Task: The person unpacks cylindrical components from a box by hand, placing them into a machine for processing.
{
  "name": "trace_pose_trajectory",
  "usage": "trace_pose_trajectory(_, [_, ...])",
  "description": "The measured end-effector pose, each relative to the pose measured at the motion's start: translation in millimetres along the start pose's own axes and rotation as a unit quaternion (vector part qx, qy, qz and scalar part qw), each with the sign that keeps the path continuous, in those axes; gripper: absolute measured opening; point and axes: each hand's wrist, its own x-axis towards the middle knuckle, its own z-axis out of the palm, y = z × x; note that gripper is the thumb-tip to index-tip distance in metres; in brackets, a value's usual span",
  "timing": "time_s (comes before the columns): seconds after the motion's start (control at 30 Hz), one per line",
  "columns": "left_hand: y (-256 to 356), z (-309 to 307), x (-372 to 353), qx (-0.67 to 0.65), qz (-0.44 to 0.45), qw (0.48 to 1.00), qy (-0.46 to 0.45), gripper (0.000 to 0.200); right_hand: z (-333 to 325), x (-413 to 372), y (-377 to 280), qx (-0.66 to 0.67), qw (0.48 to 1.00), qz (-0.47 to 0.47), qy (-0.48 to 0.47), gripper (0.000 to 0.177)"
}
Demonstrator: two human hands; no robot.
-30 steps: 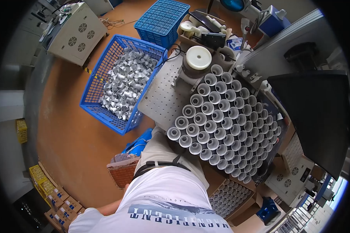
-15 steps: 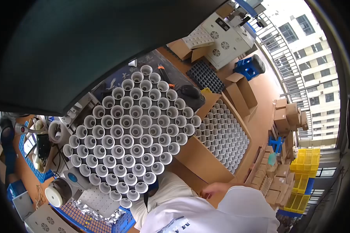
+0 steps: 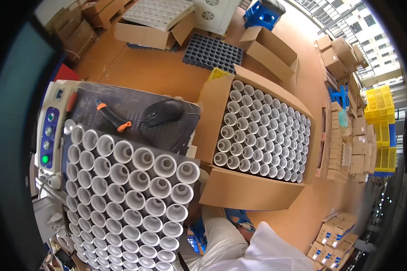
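My right hand (image 3: 246,233) shows only in part, low beside my thigh and just below my white sleeve; its fingers are hidden. Nothing can be made out in it. My left hand is out of view. In front of my body, many white cup-shaped parts (image 3: 135,199) stand in tight rows, open ends up, on the workbench. Nearer to my right side is an open cardboard box (image 3: 253,187) filled with rows of similar white cups (image 3: 267,131).
A black computer mouse (image 3: 162,113) and orange-and-black cutters (image 3: 113,118) lie on the bench beside a control panel with buttons (image 3: 49,135). On the floor are a black cell tray (image 3: 212,52), an open box (image 3: 271,52) and a blue stool (image 3: 261,17). Stacked cartons (image 3: 334,235) stand right.
My view has turned right and moved closer to the filled box. The box, mouse and cutters look larger and nearer the middle. My right hand is now more hidden beside my leg.
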Motion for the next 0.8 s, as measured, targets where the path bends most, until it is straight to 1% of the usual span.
trace_pose_trajectory(0.2, [1.9, 40.0, 43.1, 0.043, -0.003, 0.999, -0.024, 0.028, 28.6, 42.1, 15.1, 0.015, 0.997, -0.061, 0.047, 0.043])
trace_pose_trajectory(0.3, [-8.8, 43.6, 52.4, 0.051, -0.017, 0.998, -0.028, 0.028, 3.2, 50.3, 0.8, -0.017, 0.997, -0.020, -0.072, 0.066])
trace_pose_trajectory(0.5, [-28.2, 37.2, 53.2, 0.062, -0.057, 0.996, -0.036, 0.028, 1.3, 57.7, -13.2, -0.021, 0.998, -0.007, -0.058, 0.083])
trace_pose_trajectory(0.63, [-39.8, 31.3, 43.7, 0.066, -0.087, 0.993, -0.039, 0.027, 0.0, 58.7, -33.1, 0.000, 0.998, 0.054, -0.027, 0.075])
trace_pose_trajectory(0.8, [-46.1, 27.2, 35.2, 0.064, -0.118, 0.990, -0.040, 0.027, -6.7, 62.1, -49.6, 0.007, 0.998, 0.059, -0.012, 0.070])
